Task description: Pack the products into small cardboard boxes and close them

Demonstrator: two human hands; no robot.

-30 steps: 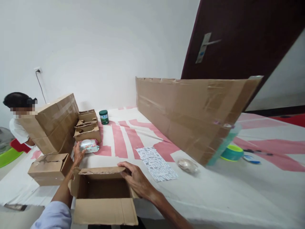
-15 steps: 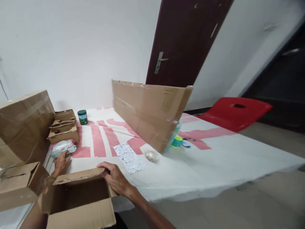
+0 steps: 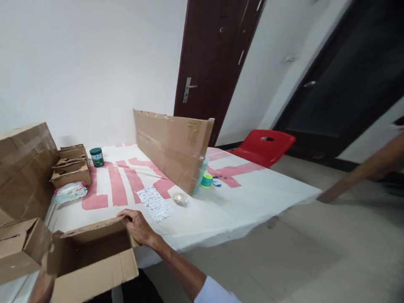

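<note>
A white wall [image 3: 78,71] stands behind a bench [image 3: 252,202] draped in white cloth with pink shapes; clock directions are taken from the open box. A big taped carton [image 3: 27,172] rises at 11 o'clock, and a smaller, flapped carton [image 3: 17,248] sits at 9. The left hand [image 3: 44,284] is mostly hidden behind the box's side flap, so its grip cannot be told. Toward 11 o'clock lies a teal-and-pink packet [image 3: 71,192], just in front of small open-topped cartons [image 3: 71,174]. The open box [image 3: 91,256] is in the near left, its mouth facing up and its front flap folded outward. A green-lidded jar [image 3: 97,157] stands upright at 12. The right hand [image 3: 135,227] clamps the box's far right corner, apart from the left. At 2 o'clock come a printed sheet [image 3: 154,204], a clear-wrapped bundle [image 3: 180,199], a standing cardboard panel [image 3: 170,151], a teal-and-yellow roll [image 3: 206,181] and, beyond the bench edge, a red chair [image 3: 265,147].
</note>
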